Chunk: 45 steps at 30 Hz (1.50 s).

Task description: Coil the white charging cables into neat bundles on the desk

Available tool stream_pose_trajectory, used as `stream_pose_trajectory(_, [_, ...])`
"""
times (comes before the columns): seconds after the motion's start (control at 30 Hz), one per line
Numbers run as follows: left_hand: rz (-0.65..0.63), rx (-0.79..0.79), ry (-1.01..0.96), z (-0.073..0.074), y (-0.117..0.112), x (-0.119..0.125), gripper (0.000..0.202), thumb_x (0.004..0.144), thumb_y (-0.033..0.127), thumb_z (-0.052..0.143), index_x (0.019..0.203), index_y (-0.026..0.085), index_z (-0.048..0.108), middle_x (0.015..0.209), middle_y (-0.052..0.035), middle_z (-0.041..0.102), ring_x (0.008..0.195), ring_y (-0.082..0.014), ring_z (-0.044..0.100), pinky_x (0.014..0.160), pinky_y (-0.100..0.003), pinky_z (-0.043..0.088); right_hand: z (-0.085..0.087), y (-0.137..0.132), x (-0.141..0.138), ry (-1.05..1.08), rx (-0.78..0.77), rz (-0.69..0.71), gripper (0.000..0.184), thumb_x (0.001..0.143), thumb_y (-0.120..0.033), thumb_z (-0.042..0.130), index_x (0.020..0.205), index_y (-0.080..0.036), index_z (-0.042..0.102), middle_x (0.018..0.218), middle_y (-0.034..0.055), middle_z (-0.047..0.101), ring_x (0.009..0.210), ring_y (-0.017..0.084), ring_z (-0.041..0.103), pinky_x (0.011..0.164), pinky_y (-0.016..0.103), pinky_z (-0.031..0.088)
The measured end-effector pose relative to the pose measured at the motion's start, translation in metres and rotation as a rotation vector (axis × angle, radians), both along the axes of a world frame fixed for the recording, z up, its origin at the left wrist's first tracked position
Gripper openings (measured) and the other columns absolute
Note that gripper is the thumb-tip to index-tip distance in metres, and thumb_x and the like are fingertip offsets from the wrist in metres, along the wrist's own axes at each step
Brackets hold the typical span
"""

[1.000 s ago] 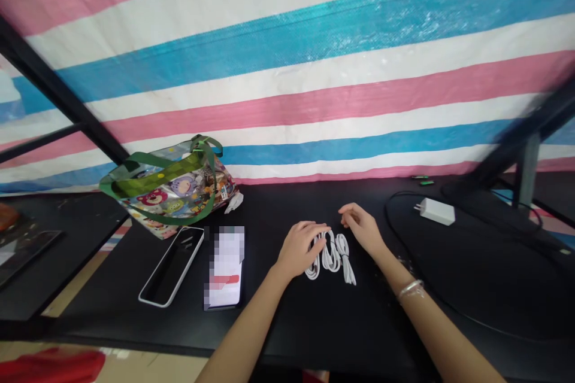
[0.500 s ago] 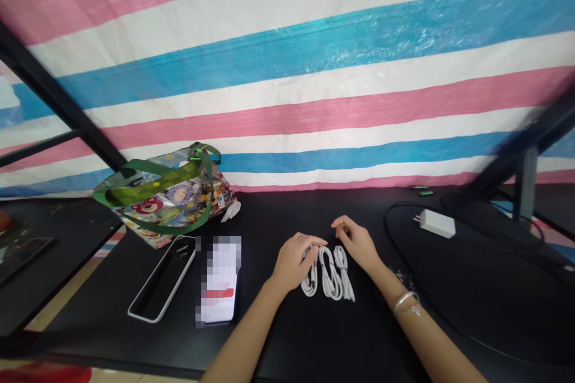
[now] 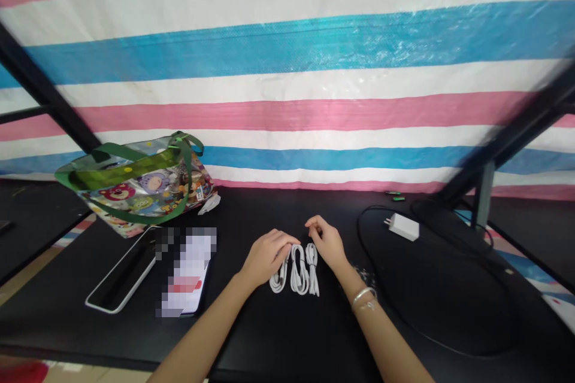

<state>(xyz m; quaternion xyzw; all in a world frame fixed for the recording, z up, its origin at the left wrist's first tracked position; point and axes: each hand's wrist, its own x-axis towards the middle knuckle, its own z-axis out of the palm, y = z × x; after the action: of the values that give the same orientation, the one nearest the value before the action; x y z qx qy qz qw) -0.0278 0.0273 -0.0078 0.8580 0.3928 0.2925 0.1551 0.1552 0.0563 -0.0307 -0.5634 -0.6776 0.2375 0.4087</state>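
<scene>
Three bundled white cables lie side by side on the black table: a left cable (image 3: 279, 280), a middle cable (image 3: 300, 275) and a right cable (image 3: 312, 269). My left hand (image 3: 269, 256) rests over the top of the left cable, fingers stretched toward the middle one and covering part of the left bundle. Just right of the right cable, my right hand (image 3: 327, 243) lies on the table with its fingers curled in and nothing visible in them. A silver bracelet (image 3: 363, 296) is on my right wrist.
To the left lie a white-edged phone (image 3: 123, 272) and a lit phone (image 3: 191, 275) with a blurred screen. Behind them stands a cartoon-print bag (image 3: 144, 188) with green straps. A white charger (image 3: 404, 226), a black cord (image 3: 359, 227) and small green items (image 3: 398, 198) are at right.
The camera view has turned to the right, so everything appears shifted left. Both hands keep about the same places by the cables.
</scene>
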Motion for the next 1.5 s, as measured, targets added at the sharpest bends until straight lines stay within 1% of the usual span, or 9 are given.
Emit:
stream_pose_trajectory(0.2, [-0.06, 0.113, -0.023, 0.003, -0.003, 0.005, 0.027, 0.093, 0.024, 0.039, 0.094, 0.02, 0.066, 0.091, -0.0045, 0.069, 0.089, -0.0181, 0.058, 0.08, -0.03, 0.047, 0.0, -0.001, 0.001, -0.047, -0.001, 0.037, 0.013, 0.076, -0.02, 0.046, 0.078, -0.024, 0.058, 0.057, -0.0029, 0.059, 0.051, 0.015, 0.057, 0.052, 0.024, 0.039])
stream_pose_trajectory(0.4, [-0.253, 0.104, 0.091, 0.004, -0.018, 0.016, 0.02, 0.084, 0.024, 0.054, 0.1, 0.025, 0.067, 0.102, -0.0037, 0.068, 0.098, -0.0203, 0.057, 0.089, -0.034, 0.045, 0.002, -0.005, 0.0, -0.098, 0.005, 0.107, 0.011, 0.076, -0.017, 0.052, 0.08, -0.024, 0.06, 0.061, -0.0032, 0.062, 0.056, 0.015, 0.055, 0.056, 0.025, 0.039])
stream_pose_trajectory(0.53, [-0.345, 0.093, 0.14, 0.0, -0.023, 0.02, 0.018, 0.079, 0.023, 0.064, 0.096, 0.025, 0.068, 0.106, -0.0034, 0.065, 0.1, -0.0201, 0.056, 0.092, -0.034, 0.043, 0.003, -0.007, 0.001, -0.123, -0.003, 0.127, 0.012, 0.077, -0.014, 0.052, 0.079, -0.023, 0.06, 0.062, -0.0031, 0.062, 0.057, 0.014, 0.055, 0.058, 0.025, 0.04])
stream_pose_trajectory(0.67, [-0.336, 0.106, 0.179, -0.003, -0.022, 0.019, 0.012, 0.082, 0.02, 0.063, 0.092, 0.025, 0.068, 0.107, -0.0025, 0.065, 0.099, -0.0185, 0.056, 0.092, -0.032, 0.042, 0.004, -0.006, 0.001, -0.146, -0.006, 0.153, 0.012, 0.078, -0.013, 0.053, 0.076, -0.023, 0.06, 0.062, -0.0032, 0.061, 0.057, 0.014, 0.054, 0.059, 0.025, 0.04])
stream_pose_trajectory(0.83, [-0.293, 0.117, 0.183, -0.005, -0.017, 0.015, 0.004, 0.082, 0.028, 0.067, 0.084, 0.026, 0.069, 0.102, 0.0, 0.065, 0.097, -0.0172, 0.056, 0.089, -0.029, 0.041, 0.006, -0.007, 0.002, -0.171, -0.012, 0.193, 0.013, 0.08, -0.015, 0.054, 0.069, -0.022, 0.058, 0.061, -0.0022, 0.062, 0.06, 0.015, 0.054, 0.06, 0.026, 0.04])
stream_pose_trajectory(1.0, [-0.237, 0.137, 0.143, -0.009, -0.013, 0.013, 0.007, 0.077, 0.033, 0.073, 0.08, 0.027, 0.071, 0.096, 0.0008, 0.066, 0.092, -0.0166, 0.056, 0.087, -0.029, 0.04, 0.006, -0.007, 0.003, -0.189, -0.021, 0.209, 0.012, 0.081, -0.017, 0.055, 0.071, -0.023, 0.059, 0.065, -0.0015, 0.065, 0.062, 0.015, 0.055, 0.061, 0.026, 0.039])
stream_pose_trajectory(1.17, [-0.212, 0.17, 0.154, -0.012, -0.013, 0.016, 0.012, 0.074, 0.036, 0.075, 0.077, 0.026, 0.07, 0.089, 0.0025, 0.069, 0.088, -0.0161, 0.056, 0.08, -0.027, 0.04, 0.006, -0.006, 0.002, -0.208, -0.022, 0.202, 0.012, 0.081, -0.016, 0.055, 0.073, -0.023, 0.059, 0.066, -0.0011, 0.064, 0.064, 0.016, 0.054, 0.062, 0.027, 0.039])
stream_pose_trajectory(1.37, [-0.156, 0.251, 0.157, -0.012, -0.015, 0.019, 0.02, 0.066, 0.037, 0.081, 0.068, 0.023, 0.066, 0.071, 0.0059, 0.067, 0.08, -0.0159, 0.056, 0.079, -0.029, 0.037, 0.006, -0.008, 0.003, -0.245, -0.02, 0.18, 0.009, 0.083, -0.019, 0.056, 0.076, -0.023, 0.061, 0.071, 0.0022, 0.065, 0.078, 0.02, 0.055, 0.07, 0.032, 0.041])
stream_pose_trajectory(1.5, [-0.144, 0.297, 0.143, -0.013, -0.016, 0.021, 0.024, 0.064, 0.037, 0.082, 0.066, 0.023, 0.064, 0.067, 0.0067, 0.066, 0.077, -0.0153, 0.055, 0.079, -0.029, 0.036, 0.004, -0.01, 0.005, -0.365, 0.011, 0.147, 0.011, 0.087, -0.025, 0.054, 0.082, -0.023, 0.063, 0.085, 0.0063, 0.066, 0.091, 0.024, 0.056, 0.08, 0.038, 0.045])
